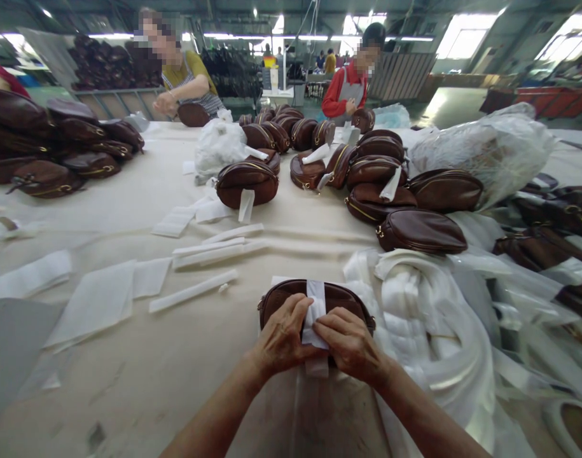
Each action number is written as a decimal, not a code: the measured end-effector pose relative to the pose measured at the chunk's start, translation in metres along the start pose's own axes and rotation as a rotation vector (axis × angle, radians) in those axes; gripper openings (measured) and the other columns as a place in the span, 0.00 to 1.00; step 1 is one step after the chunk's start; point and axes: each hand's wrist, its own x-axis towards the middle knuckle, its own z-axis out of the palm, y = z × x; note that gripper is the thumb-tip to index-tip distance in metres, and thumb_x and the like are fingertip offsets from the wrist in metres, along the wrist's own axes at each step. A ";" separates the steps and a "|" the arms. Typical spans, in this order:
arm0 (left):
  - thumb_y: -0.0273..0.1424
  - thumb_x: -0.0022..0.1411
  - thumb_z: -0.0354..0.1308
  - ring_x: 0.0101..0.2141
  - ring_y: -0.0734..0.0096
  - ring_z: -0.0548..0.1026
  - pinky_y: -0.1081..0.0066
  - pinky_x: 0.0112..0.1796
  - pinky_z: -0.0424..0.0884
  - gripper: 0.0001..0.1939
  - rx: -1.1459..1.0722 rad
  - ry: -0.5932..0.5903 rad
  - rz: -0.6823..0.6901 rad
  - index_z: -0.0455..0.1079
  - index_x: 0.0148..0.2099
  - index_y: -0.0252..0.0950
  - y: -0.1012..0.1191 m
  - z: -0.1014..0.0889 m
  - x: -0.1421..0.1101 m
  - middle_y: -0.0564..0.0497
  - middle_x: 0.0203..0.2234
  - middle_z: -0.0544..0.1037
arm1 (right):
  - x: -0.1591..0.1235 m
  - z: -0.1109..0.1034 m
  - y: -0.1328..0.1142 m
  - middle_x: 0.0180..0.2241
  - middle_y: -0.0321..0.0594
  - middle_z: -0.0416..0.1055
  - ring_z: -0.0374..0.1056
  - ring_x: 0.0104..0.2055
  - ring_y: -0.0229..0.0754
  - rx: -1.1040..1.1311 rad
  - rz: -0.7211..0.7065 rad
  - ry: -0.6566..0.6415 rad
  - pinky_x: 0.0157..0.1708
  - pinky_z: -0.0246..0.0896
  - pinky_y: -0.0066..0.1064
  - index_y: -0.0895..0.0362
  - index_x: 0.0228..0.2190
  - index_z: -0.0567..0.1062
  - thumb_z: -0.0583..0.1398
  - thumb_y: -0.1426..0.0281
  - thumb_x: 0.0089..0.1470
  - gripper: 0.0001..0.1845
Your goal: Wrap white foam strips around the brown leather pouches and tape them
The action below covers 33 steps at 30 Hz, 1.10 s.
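A brown leather pouch with a gold zipper lies on the cream table just in front of me. A white foam strip is folded over its middle. My left hand and my right hand press on the pouch's near side, fingers curled, pinching the strip between them. A second bit of white strip hangs below the hands.
Several brown pouches lie mid-table, more are stacked at far left. Loose white foam strips and sheets lie to the left. White wrapping and a clear plastic bag sit at right. Two people work across the table.
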 end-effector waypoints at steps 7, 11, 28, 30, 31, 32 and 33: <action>0.44 0.52 0.63 0.52 0.53 0.64 0.56 0.51 0.68 0.32 0.050 0.009 0.057 0.61 0.54 0.33 -0.002 -0.001 0.000 0.38 0.51 0.64 | -0.003 -0.001 0.001 0.26 0.42 0.66 0.56 0.29 0.41 0.054 -0.023 -0.102 0.30 0.58 0.32 0.59 0.27 0.69 0.48 0.79 0.54 0.11; 0.47 0.59 0.56 0.51 0.54 0.66 0.57 0.49 0.69 0.24 0.070 0.079 0.246 0.67 0.48 0.33 -0.006 0.000 -0.001 0.40 0.46 0.70 | -0.007 -0.008 -0.004 0.31 0.45 0.68 0.61 0.34 0.42 0.080 0.012 -0.205 0.34 0.61 0.35 0.62 0.34 0.71 0.49 0.76 0.56 0.10; 0.33 0.64 0.50 0.58 0.50 0.58 0.55 0.54 0.65 0.25 0.266 -0.317 0.651 0.55 0.58 0.21 -0.015 -0.033 -0.010 0.30 0.53 0.65 | -0.025 -0.015 -0.004 0.46 0.56 0.68 0.63 0.42 0.48 -0.112 -0.116 -0.334 0.39 0.64 0.41 0.70 0.53 0.61 0.53 0.80 0.45 0.31; 0.22 0.62 0.47 0.57 0.50 0.62 0.56 0.52 0.67 0.17 0.373 -0.243 0.693 0.61 0.53 0.20 -0.013 -0.027 -0.011 0.30 0.51 0.67 | -0.026 -0.011 -0.005 0.44 0.56 0.68 0.63 0.42 0.48 -0.172 -0.148 -0.332 0.38 0.64 0.41 0.71 0.53 0.61 0.51 0.81 0.48 0.28; 0.20 0.61 0.46 0.56 0.49 0.63 0.56 0.51 0.68 0.16 0.407 -0.213 0.712 0.62 0.51 0.19 -0.012 -0.025 -0.011 0.30 0.50 0.68 | -0.027 -0.010 -0.005 0.45 0.56 0.68 0.63 0.42 0.48 -0.196 -0.160 -0.332 0.38 0.64 0.41 0.72 0.52 0.61 0.51 0.82 0.49 0.27; 0.20 0.61 0.46 0.55 0.48 0.64 0.56 0.51 0.68 0.15 0.430 -0.200 0.724 0.63 0.49 0.18 -0.011 -0.023 -0.011 0.29 0.50 0.68 | -0.027 -0.009 -0.006 0.45 0.56 0.68 0.63 0.42 0.49 -0.215 -0.169 -0.334 0.39 0.63 0.41 0.71 0.52 0.62 0.50 0.82 0.50 0.26; 0.20 0.61 0.46 0.54 0.47 0.64 0.56 0.51 0.68 0.15 0.444 -0.201 0.730 0.64 0.49 0.17 -0.010 -0.022 -0.012 0.29 0.49 0.68 | -0.028 -0.009 -0.006 0.45 0.56 0.67 0.62 0.42 0.49 -0.225 -0.176 -0.343 0.39 0.63 0.41 0.71 0.52 0.62 0.50 0.82 0.50 0.25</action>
